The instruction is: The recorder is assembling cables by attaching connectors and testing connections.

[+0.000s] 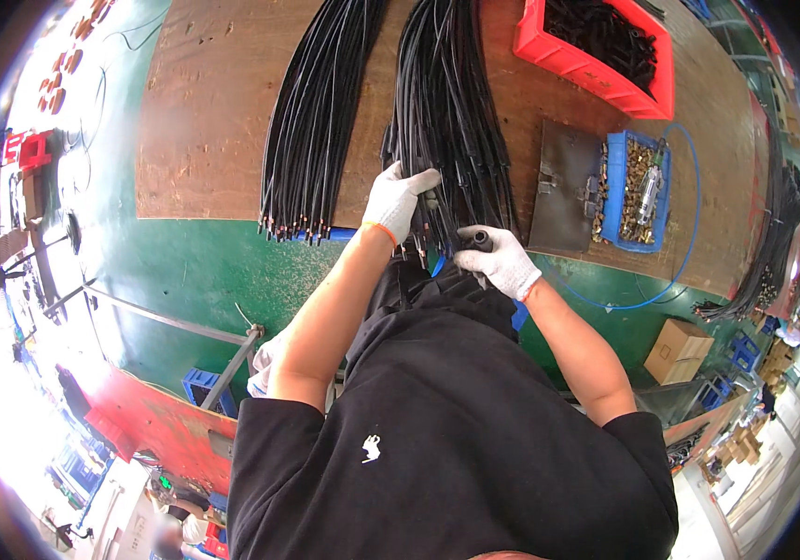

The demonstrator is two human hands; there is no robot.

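Right grip [502,262] curled round a black tube [483,241]; left grip [396,203] against the black cables [451,112], pinch unclear.
Tube probably light, rubbery, best held round its barrel. Cables lie over the table [213,112], likely springy, heavy when bunched; take them near the ends.

Worktop [213,112], 12 o'clock: scuffed matt wood. Cables [446,103] over it: smooth, plastic-looking, slight sheen. Gloves [388,207]: white knit cloth, matt. Bin [579,75], 1 o'clock: glossy plastic. Fittings [635,175], 2 o'clock: shiny brassy metal.
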